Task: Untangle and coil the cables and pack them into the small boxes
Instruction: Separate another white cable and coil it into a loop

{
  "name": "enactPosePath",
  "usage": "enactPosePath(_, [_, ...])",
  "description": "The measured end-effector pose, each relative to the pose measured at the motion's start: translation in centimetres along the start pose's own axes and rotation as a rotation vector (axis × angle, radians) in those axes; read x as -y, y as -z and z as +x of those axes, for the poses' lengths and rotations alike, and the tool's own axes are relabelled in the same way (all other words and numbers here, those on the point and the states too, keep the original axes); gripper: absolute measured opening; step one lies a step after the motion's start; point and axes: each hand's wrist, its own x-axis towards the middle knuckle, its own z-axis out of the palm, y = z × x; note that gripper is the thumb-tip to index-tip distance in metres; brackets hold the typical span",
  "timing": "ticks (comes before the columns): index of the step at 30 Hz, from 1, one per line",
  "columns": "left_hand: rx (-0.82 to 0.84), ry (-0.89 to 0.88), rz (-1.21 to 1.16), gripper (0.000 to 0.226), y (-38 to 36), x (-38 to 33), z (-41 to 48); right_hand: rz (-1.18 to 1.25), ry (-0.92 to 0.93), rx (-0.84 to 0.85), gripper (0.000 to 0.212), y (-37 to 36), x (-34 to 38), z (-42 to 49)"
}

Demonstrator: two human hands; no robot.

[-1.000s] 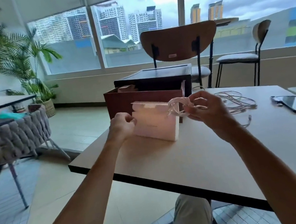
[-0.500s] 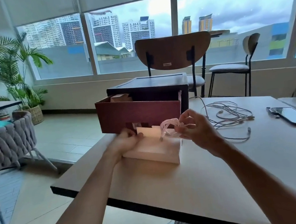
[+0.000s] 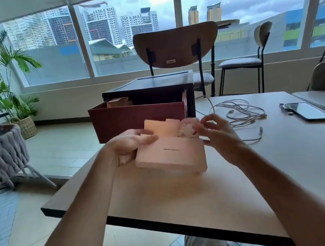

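Wood-look laminate covers the table [image 3: 267,171] I am working over, and everything for the job sits toward its far left corner, in reach of both arms. Biggest on it is the dark cabinet [image 3: 148,83], its reddish drawer [image 3: 136,118] pulled out toward me. I judge it stands open so that packed boxes can go straight in, and one small carton [image 3: 116,102] shows at its back left corner.

To the right of the drawer, the tangle of white cables [image 3: 238,110] sprawls loose on the tabletop, waiting its turn. A phone [image 3: 306,111] lies beyond it, well out of the way.

Just in front of the drawer lies the pink box [image 3: 170,156], broad face up, with its far end open and its flaps [image 3: 158,128] raised.

My left hand [image 3: 131,143] grips the box's left end, thumb laid across the top by the flaps and fingers curled beneath. That hold looks meant to steady the light card and keep the mouth clear.

My right hand [image 3: 219,134] is at the right side of the opening, fingers half curled, their tips at the coiled cable [image 3: 189,128]. I cannot tell whether they pinch it or only nudge it.

That coil sits in the mouth of the box, partly above the rim. Seating it fully seems to be the step in hand, with the flaps to be closed afterwards.
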Motion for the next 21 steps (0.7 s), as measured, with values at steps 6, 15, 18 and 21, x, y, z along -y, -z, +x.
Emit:
enactPosePath(6, [0.037,-0.291,0.021,0.073,0.2,0.3,-0.6,-0.206,0.314,-0.092,0.013,-0.7,1.0,0.0])
enactPosePath(15, [-0.086,-0.441,0.295,0.073,-0.3,1.9,-0.4,-0.631,0.436,-0.135,0.01,-0.7,-0.1,0.0])
enactPosePath(18, [-0.126,-0.417,0.33,0.074,0.0,2.4,-0.2,-0.551,0.438,-0.273,0.01,-0.4,0.2,0.1])
enactPosePath(21, [-0.164,-0.401,0.327,0.069,-0.2,2.9,0.1,-0.475,0.289,-0.254,0.018,0.4,0.3,0.3])
